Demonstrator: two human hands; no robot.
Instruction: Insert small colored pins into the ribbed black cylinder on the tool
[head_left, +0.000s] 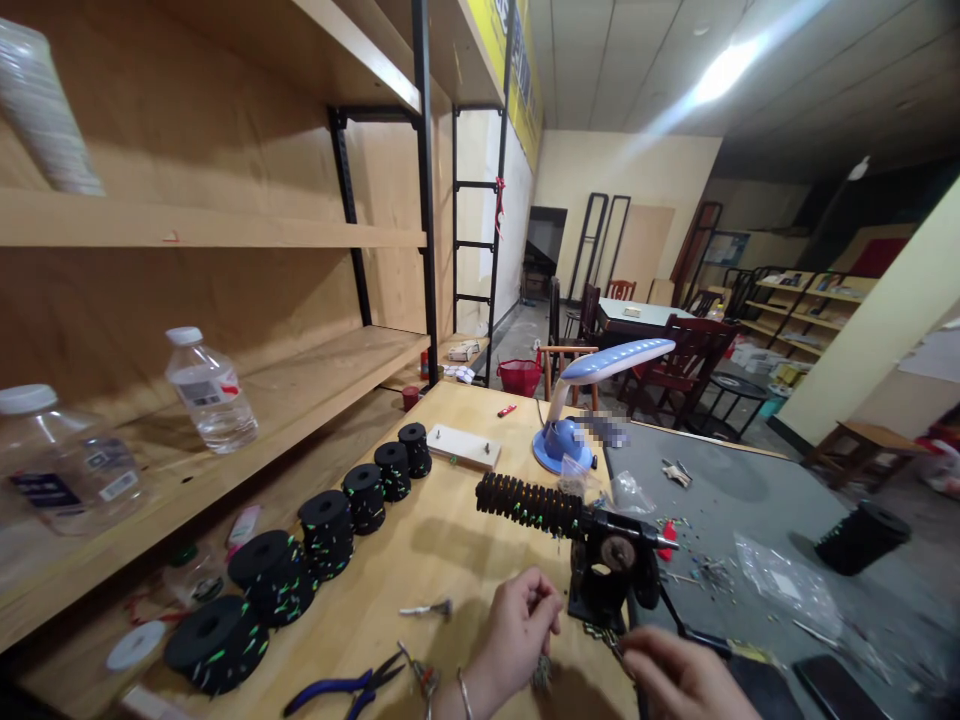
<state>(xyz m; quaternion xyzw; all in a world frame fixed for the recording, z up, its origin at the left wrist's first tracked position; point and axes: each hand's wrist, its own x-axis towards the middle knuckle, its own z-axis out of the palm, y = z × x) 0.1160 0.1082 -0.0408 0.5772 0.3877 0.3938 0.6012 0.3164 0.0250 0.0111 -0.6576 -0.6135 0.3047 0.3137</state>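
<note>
A wooden tabletop (465, 545) is stretching beside tall shelves (322, 380). The ridged black roll (529, 503) is sitting on a small machine (616, 560), just beyond your hands. Your left hand (525, 612) is curling its fingers inward and your right hand (679, 670) is bending loosely; whether either is gripping anything is unclear. Pliers (366, 685) are lying near your left wrist, and a blue lamp (564, 446) is standing behind the roll.

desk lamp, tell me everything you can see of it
The desk lamp is blue and looks like glossy plastic. Its round base carries a pale neck and a long head with pale spots, slanting up to the right. It stands on the wooden tabletop, a clear plastic bag against or just before the base. No hand touches it.
</note>
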